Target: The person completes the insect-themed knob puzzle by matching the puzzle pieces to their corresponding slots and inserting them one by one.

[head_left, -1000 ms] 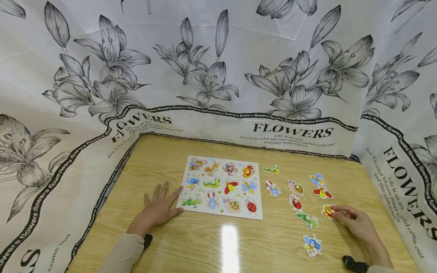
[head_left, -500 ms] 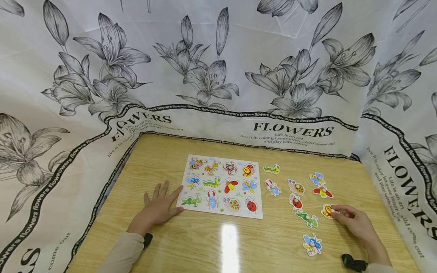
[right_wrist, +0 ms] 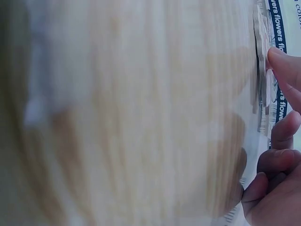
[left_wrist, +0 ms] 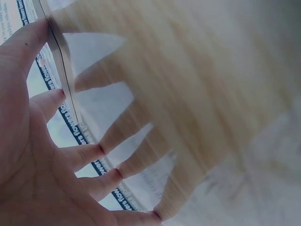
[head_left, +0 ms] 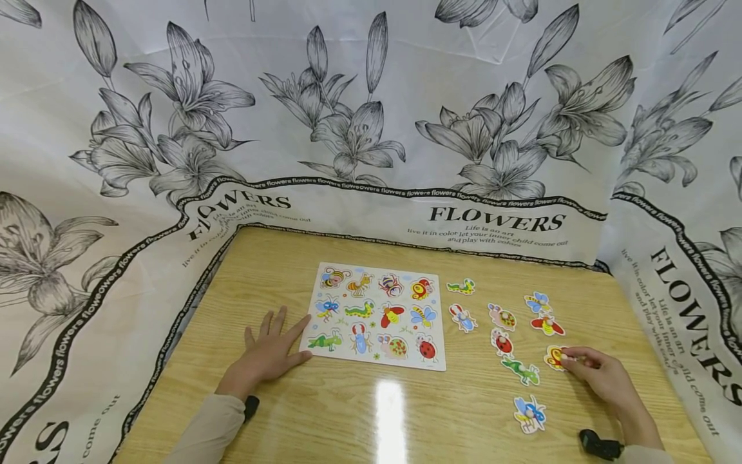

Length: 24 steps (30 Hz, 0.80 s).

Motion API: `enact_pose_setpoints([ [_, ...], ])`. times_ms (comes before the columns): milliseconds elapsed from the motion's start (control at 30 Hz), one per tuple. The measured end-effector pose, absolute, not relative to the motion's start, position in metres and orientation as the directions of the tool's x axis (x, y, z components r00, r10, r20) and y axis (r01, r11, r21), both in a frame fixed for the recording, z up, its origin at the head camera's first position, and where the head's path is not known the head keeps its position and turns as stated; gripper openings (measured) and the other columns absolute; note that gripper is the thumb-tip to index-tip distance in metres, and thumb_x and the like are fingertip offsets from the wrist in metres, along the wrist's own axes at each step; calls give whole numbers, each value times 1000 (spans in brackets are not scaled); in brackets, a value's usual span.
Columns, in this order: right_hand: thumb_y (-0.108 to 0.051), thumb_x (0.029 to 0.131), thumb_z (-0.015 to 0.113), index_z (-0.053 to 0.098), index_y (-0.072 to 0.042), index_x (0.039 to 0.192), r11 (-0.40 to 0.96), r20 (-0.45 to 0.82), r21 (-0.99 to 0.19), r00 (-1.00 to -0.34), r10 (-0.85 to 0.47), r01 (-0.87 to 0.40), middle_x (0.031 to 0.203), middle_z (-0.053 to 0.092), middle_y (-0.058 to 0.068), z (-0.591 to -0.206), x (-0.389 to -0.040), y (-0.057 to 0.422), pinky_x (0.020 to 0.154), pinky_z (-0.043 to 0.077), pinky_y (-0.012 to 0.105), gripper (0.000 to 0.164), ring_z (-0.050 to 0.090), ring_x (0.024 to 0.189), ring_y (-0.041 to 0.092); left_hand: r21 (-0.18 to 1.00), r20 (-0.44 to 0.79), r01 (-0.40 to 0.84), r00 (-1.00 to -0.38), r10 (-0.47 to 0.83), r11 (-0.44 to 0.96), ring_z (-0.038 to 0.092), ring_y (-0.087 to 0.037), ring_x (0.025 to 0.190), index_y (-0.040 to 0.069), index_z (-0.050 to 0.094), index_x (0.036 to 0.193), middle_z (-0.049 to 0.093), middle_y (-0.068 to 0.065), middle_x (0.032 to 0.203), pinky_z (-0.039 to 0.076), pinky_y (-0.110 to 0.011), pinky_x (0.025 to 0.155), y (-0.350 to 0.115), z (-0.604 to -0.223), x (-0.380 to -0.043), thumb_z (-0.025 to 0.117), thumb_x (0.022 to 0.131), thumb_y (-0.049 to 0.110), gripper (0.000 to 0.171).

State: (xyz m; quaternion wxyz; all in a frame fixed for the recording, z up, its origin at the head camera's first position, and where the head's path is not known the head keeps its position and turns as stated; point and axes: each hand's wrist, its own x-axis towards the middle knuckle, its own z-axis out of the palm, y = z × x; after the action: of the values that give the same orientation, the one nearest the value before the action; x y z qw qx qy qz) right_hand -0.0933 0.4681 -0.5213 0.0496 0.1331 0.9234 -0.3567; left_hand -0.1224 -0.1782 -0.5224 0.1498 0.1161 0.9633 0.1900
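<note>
A white insect puzzle board (head_left: 373,276) lies on the table, printed with rows of colourful bugs. My left hand (head_left: 268,353) rests on the wood at its left side, fingers spread, with index finger and thumb tips right at the board's edge. In the left wrist view the left palm (left_wrist: 51,179) shows with its fingers extended. Over on the right, my right hand (head_left: 605,379) pinches the knob of a red and yellow butterfly puzzle piece (head_left: 554,356) between thumb and fingers. The right wrist view has the right hand (right_wrist: 282,179) at its edge, the other fingers curled.
Between board and right hand lie loose knobbed pieces: caterpillar (head_left: 460,287), beetle (head_left: 463,318), snail (head_left: 502,317), ladybug (head_left: 502,343), grasshopper (head_left: 522,372), dragonfly (head_left: 537,302), red-winged bug (head_left: 547,324) and mosquito (head_left: 530,414). Flower-printed cloth (head_left: 348,212) surrounds the wooden table (head_left: 324,412).
</note>
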Motion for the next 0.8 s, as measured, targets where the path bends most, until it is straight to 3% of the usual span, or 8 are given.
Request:
enact_pose_setpoints([
  [467, -44, 97, 66, 67, 4, 122, 724, -187, -641, -966, 176, 256, 83, 51, 6, -522, -98, 467, 60, 31, 30, 54, 41, 74, 18, 395, -236, 170, -931, 278, 903, 4, -53, 146, 28, 32, 159, 9, -25, 163, 4, -83, 100, -176, -520, -122, 61, 96, 53, 74],
  [800, -40, 98, 65, 65, 6, 121, 714, -135, -662, -973, 185, 228, 78, 48, 5, -526, -98, 465, 58, 31, 31, 52, 39, 70, 17, 391, -231, 175, -932, 280, 904, 4, -53, 146, 28, 31, 159, 8, -25, 164, 4, -83, 100, -177, -524, -123, 60, 96, 56, 75],
])
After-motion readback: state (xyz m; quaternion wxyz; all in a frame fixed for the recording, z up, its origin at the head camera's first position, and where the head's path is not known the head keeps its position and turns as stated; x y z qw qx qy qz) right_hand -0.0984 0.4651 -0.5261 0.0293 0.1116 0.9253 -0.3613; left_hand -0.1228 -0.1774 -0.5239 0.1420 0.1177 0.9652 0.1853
